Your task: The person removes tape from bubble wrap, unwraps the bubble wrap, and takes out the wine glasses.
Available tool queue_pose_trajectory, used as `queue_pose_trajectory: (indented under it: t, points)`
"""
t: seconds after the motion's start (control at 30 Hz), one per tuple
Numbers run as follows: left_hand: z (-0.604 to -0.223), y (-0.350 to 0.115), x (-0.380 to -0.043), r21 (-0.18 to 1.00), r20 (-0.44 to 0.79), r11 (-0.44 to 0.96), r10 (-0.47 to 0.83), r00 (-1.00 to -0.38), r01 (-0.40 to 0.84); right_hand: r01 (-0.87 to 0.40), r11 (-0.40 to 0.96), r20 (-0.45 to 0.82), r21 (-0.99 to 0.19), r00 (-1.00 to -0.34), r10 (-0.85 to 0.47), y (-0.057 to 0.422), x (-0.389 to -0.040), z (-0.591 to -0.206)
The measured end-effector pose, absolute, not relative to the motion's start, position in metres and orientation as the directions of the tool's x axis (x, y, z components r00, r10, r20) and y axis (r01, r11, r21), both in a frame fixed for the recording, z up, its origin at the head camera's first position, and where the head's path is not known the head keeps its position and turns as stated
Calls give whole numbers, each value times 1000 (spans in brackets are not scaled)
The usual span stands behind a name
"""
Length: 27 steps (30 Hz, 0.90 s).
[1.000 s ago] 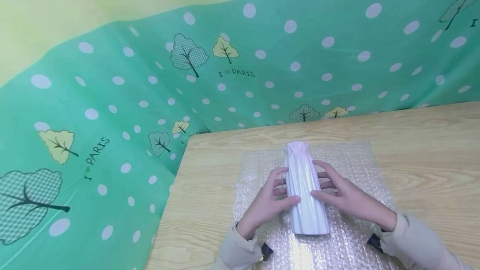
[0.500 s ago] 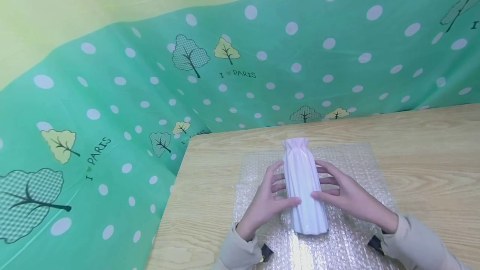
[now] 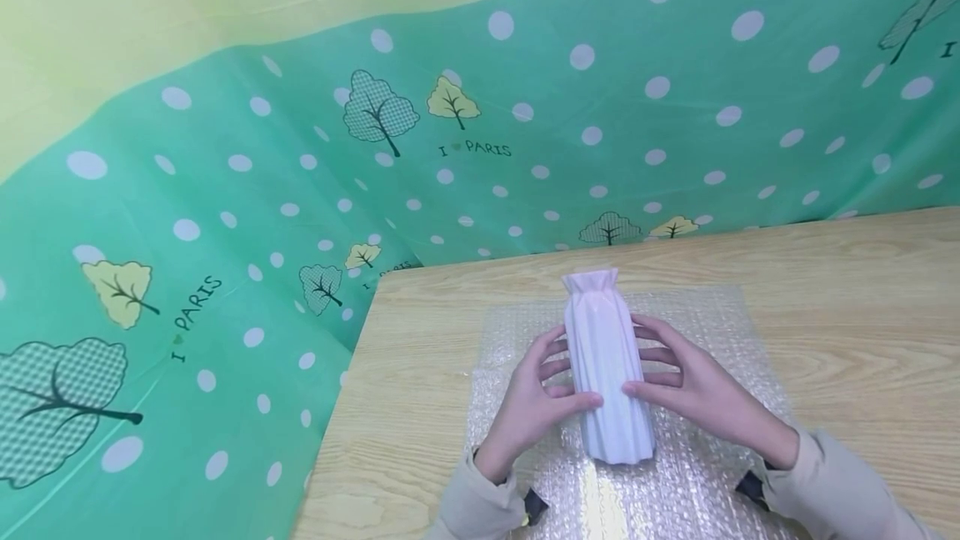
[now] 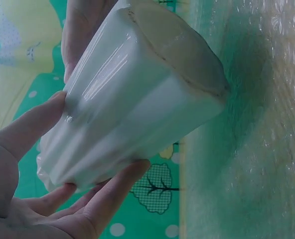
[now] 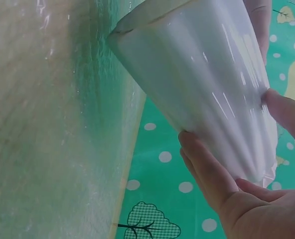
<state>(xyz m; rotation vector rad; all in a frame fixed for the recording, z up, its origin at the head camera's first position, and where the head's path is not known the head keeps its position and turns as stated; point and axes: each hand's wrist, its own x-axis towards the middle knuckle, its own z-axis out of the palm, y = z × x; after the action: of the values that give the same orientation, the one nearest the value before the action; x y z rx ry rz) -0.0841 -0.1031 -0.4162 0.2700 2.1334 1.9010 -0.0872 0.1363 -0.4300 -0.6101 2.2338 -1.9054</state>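
Observation:
A white fluted vase [image 3: 606, 365] with a ruffled, pinkish neck is held between both hands over a sheet of bubble wrap [image 3: 697, 482]. My left hand [image 3: 528, 398] grips its left side, thumb on the near face and fingers along the flank. On the other side my right hand [image 3: 693, 382] grips it the same way. Both wrist views show the vase [image 4: 132, 94] tilted and raised off the bubble wrap [image 5: 43, 139], its flat base showing a thin brownish line along the edge.
The bubble wrap lies flat on a light wooden table [image 3: 862, 298]. Behind and to the left hangs a green curtain [image 3: 525, 165] with white dots and printed trees. Dark straps [image 3: 752, 490] show at the sleeve cuffs.
The vase has lifted and tipped more upright, its neck shifting up and slightly left in the head view. Both hands keep their grip and move with it a little.

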Motion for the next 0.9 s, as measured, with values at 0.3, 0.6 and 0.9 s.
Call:
queue_pose_trajectory:
  t: [0.3, 0.6, 0.9]
  points:
    - [-419, -102, -85, 994, 48, 84, 298, -953, 76, -236, 140, 174, -961, -918, -355, 136, -85, -422]
    - [-420, -99, -86, 983, 154, 52, 283, -947, 175, -296, 168, 234, -940, -920, -313, 136, -83, -418]
    - [-420, -97, -85, 965, 232, 59, 255, -939, 254, -364, 165, 310, -917, -908, -282, 134, -82, -419]
